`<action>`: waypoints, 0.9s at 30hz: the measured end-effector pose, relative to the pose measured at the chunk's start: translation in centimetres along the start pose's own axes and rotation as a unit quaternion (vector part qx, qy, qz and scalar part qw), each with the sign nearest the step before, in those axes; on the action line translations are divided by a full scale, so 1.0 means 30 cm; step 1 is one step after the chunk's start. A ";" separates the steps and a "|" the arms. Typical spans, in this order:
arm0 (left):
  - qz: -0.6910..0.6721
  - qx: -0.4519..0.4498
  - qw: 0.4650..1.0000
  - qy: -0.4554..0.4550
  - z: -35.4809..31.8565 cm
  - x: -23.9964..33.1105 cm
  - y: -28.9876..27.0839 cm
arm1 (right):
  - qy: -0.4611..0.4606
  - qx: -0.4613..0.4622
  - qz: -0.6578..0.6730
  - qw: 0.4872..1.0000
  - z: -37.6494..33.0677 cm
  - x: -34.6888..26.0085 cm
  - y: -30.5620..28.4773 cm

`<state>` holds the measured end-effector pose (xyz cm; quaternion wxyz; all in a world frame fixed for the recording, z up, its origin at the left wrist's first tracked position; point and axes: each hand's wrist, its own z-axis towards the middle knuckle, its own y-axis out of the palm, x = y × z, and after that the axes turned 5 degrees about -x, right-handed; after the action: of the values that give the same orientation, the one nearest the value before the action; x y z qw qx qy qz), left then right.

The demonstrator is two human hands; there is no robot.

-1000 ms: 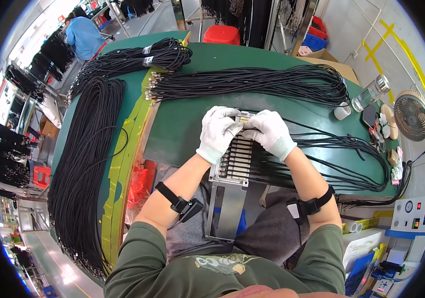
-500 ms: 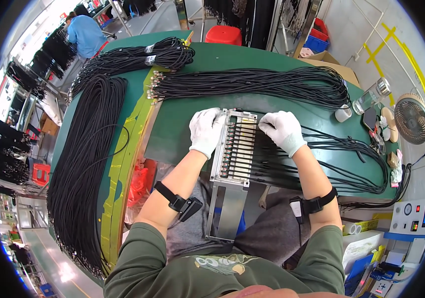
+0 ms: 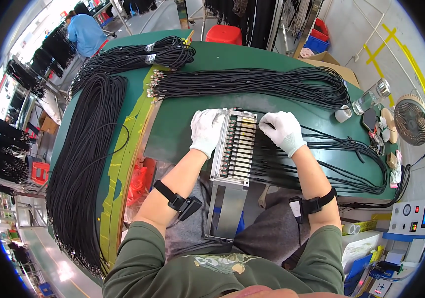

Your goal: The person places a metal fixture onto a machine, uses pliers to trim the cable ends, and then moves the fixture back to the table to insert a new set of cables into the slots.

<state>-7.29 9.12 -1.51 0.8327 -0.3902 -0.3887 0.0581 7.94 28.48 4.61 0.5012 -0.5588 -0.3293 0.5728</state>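
Observation:
A long metal fixture reaches from the bench edge over my lap. A row of black cables lies side by side across its pale slotted bars, with small metal connectors at the left ends. My left hand, in a white glove, is closed against the fixture's upper left edge; its fingertips are partly hidden. My right hand, also gloved, pinches a thin black cable just right of the fixture's top slots. From under that hand several black cables run right and loop back on the bench.
Black cable bundles lie on the green bench: one at the back, one far left, one behind. A glass jar, white cup and fan stand at right. A person sits far left.
Almost nothing differs. My left hand has shifted very slightly right along the fixture's edge; my right hand keeps its pinch on the cable at the same spot.

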 end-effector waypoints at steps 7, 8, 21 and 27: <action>0.169 -0.056 0.972 0.155 -0.031 0.125 -0.006 | 0.000 0.038 -0.010 0.999 0.018 0.009 0.026; 0.186 -0.087 0.968 0.147 -0.025 0.133 -0.010 | -0.009 0.082 -0.016 0.996 0.029 0.023 0.023; -0.027 -0.006 1.000 0.006 -0.001 0.026 0.002 | -0.027 0.125 0.027 0.991 0.029 0.114 0.030; -0.130 -0.007 0.991 0.018 -0.002 0.072 -0.011 | -0.098 0.145 0.070 0.982 0.041 -0.047 0.026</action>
<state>-5.82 9.74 0.00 0.8371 -0.3429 -0.4220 -0.0606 6.41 27.17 4.51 0.5013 -0.4428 -0.2501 0.7000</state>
